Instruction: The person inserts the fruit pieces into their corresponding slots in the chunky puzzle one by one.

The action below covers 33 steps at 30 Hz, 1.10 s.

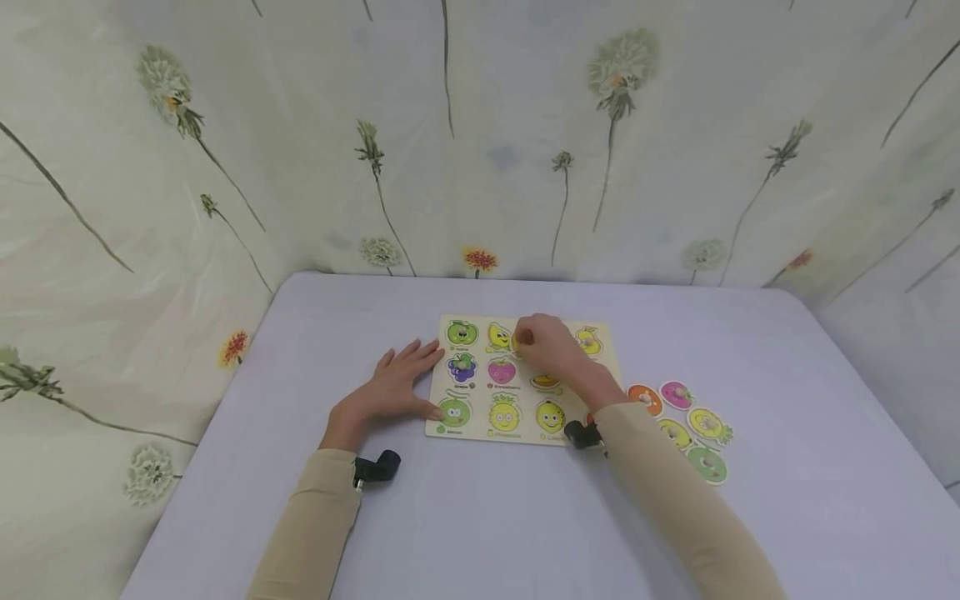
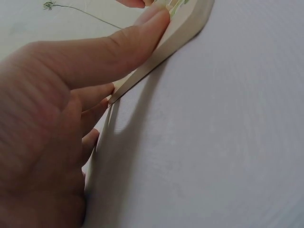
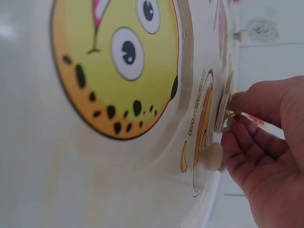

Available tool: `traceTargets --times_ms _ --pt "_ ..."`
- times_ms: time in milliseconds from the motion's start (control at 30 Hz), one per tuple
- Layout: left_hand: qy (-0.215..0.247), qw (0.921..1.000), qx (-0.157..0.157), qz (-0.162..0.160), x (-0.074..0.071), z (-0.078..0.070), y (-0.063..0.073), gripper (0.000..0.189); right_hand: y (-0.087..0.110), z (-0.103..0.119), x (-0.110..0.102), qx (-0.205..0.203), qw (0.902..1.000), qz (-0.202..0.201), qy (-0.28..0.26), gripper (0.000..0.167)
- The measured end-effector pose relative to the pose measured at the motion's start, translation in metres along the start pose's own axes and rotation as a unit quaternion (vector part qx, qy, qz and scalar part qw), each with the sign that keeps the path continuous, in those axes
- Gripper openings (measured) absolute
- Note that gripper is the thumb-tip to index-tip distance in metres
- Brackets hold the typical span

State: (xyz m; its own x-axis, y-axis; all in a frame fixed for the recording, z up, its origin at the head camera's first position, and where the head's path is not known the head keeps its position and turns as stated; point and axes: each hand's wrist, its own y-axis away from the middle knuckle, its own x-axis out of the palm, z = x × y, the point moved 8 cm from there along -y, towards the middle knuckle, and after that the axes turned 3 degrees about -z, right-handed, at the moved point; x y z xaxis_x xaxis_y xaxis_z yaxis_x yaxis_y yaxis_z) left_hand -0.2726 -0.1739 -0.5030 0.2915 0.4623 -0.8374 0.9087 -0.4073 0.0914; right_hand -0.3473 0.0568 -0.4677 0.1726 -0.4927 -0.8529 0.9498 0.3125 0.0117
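Nearest my camera are the beige sleeves [image 1: 675, 492], reaching over the tabletop [image 1: 480, 517] to a fruit puzzle board [image 1: 527, 421] that lies flat, I'd say centred for easy reach. At the left hand [image 1: 397, 382] the fingers are spread and grasp nothing; they touch the board's left edge while the thumb rests on the near-left corner, at the rim of the melon picture [image 1: 457, 414], probably to stop the board sliding. The right hand's [image 1: 551, 346] fingers pinch a puzzle piece [image 3: 221, 114] by its knob, which looks the natural grip on something so thin. That piece is over the far row, between the mango [image 1: 498, 336] and the pear [image 1: 588, 340]; I can't tell whether it sits in a slot. Near the board's right edge lie 5 loose pieces [image 1: 705, 422], likely grouped there for the right hand's convenience.
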Motion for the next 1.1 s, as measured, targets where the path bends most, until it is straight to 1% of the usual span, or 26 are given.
traceTargets --times_ms 300,533,700,867,1100 --pt "-0.001 1.0 -0.002 -0.005 0.001 0.001 -0.002 0.111 -0.002 0.004 0.003 -0.006 0.9999 0.006 0.01 0.006" --pt "-0.004 1.0 -0.002 -0.004 0.001 0.0 -0.001 0.111 -0.003 0.007 0.004 -0.017 0.9995 -0.001 0.026 0.008" --pt "-0.002 1.0 -0.003 -0.002 0.0 -0.002 0.0 0.11 -0.004 0.008 0.007 -0.02 0.9995 0.0 0.024 0.007" --pt "-0.001 1.0 -0.005 -0.002 0.0 0.0 0.0 0.11 -0.007 0.011 0.011 -0.018 0.9997 0.007 0.018 0.006" --pt "0.002 1.0 -0.002 -0.006 0.0 -0.002 0.0 0.109 -0.009 0.017 0.012 -0.032 0.9989 0.007 0.033 0.009"
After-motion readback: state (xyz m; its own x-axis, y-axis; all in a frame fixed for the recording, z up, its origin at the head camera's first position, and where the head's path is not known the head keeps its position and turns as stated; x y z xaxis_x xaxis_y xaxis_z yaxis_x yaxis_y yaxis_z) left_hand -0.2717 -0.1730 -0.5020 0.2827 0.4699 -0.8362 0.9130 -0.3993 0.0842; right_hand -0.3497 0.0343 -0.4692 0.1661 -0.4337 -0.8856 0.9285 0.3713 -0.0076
